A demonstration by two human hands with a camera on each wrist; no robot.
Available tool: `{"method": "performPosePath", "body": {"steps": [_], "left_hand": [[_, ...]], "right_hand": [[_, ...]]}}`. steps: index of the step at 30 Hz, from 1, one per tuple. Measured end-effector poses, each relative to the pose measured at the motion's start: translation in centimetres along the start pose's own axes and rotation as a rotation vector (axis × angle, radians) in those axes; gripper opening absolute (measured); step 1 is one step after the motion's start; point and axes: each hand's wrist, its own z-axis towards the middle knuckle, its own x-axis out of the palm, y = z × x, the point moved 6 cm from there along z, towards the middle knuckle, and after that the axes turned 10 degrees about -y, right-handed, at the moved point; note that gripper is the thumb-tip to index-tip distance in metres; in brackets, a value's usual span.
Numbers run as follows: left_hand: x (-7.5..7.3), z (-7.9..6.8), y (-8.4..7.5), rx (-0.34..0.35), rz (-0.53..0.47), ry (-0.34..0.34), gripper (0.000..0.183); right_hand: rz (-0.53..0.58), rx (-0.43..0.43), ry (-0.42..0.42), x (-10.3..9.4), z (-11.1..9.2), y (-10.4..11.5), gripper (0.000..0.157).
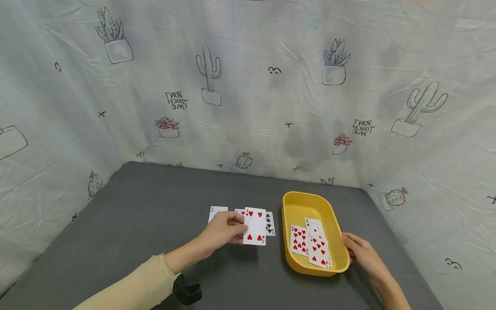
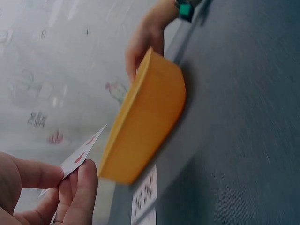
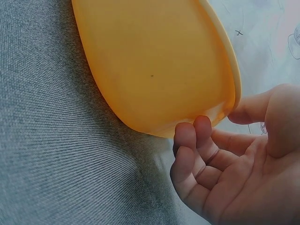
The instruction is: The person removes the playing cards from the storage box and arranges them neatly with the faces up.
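My left hand [image 1: 226, 230] pinches a playing card, the four of hearts [image 1: 255, 234], between thumb and fingers. It holds the card face up over the cards on the table; in the left wrist view the card [image 2: 82, 157] is seen nearly edge-on. Behind it lie an ace [image 1: 218, 211], a mostly covered red card [image 1: 239, 212] and a clubs card [image 1: 270, 224]. My right hand [image 1: 362, 254] grips the right side of a yellow tray [image 1: 292, 198], thumb at the rim and fingers curled against the outer wall [image 3: 154, 75].
Inside the tray lie a hearts card [image 1: 299, 241], an ace of clubs [image 1: 314, 226] and a seven of hearts [image 1: 318, 252], partly overlapping. The table [image 1: 155, 206] has a dark grey cover. A cactus-print curtain [image 1: 252, 107] hangs behind it and at both sides.
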Motion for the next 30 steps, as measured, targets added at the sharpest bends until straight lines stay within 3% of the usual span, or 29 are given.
{"method": "performPosePath", "body": {"steps": [11, 24, 30], "left_hand": [[-6.4, -0.2, 1.4, -0.074, 0.025, -0.097, 0.030], [-11.4, 0.2, 1.2, -0.099, 0.022, -0.147, 0.035], [-14.3, 0.5, 2.0, -0.104, 0.050, -0.164, 0.040]], "right_hand": [[0.010, -0.002, 0.001, 0.1, 0.0, -0.1, 0.054], [0.000, -0.008, -0.003, -0.1, -0.3, 0.2, 0.056], [-0.011, 0.005, 0.006, -0.2, -0.1, 0.0, 0.058]]}}
